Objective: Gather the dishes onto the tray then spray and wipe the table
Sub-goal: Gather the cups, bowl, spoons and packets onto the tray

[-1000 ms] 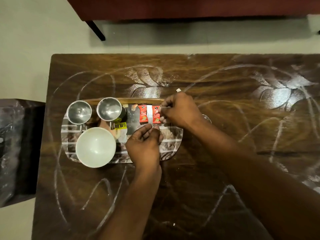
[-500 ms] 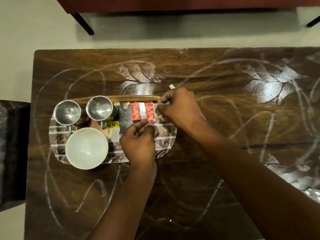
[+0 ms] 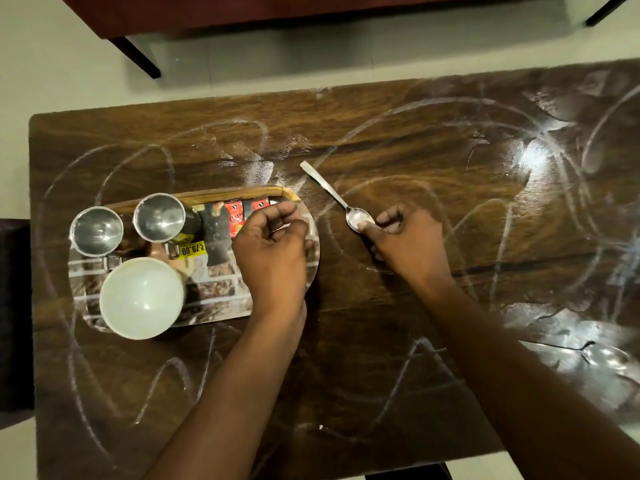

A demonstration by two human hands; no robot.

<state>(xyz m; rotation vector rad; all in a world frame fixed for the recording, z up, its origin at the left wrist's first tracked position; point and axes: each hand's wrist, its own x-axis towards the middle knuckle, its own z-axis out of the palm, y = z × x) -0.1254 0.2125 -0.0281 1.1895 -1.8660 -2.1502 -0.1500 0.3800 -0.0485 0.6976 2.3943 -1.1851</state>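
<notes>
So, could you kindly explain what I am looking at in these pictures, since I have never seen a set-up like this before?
There is no machine here: a person wears a wide-angle camera on the head, so every picture looks down at their own two hands. Below is a dark brown wooden table streaked with white marks. On its left stands an oval tray with a wooden rim, carrying two shiny steel cups, a round white bowl and small red sachets. The left hand hovers over the tray's right end, fingers curled; whether it holds anything is hidden. Right of the tray a slim steel spoon lies on the table, and the right hand touches its bowl with the thumb tip.
</notes>
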